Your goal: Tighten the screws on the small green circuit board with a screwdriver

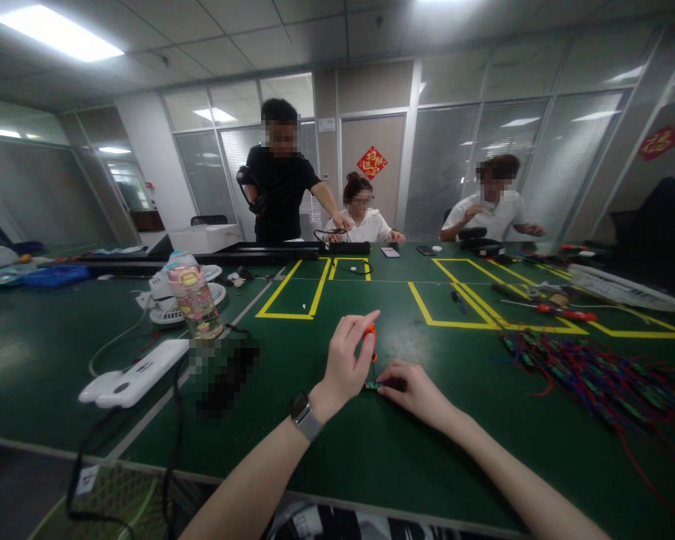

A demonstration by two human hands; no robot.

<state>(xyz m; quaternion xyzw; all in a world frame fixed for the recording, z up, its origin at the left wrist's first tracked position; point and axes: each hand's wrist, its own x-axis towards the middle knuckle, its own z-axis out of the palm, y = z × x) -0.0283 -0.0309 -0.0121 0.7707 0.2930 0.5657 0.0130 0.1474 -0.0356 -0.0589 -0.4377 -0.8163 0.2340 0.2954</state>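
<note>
Head view — left fingers (363,324) hold an orange screwdriver (372,328), right fingers (397,371) a green board (371,386) — lidded bottle (194,296), contents unclear.

Our left hand (349,356) grips an orange screwdriver (373,357) above a small green board (370,386); our right hand (419,391) touches the board.

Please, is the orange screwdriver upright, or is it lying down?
Upright: the orange screwdriver is handle-up in the left hand, and its thin shaft points down toward the small green board.
</note>
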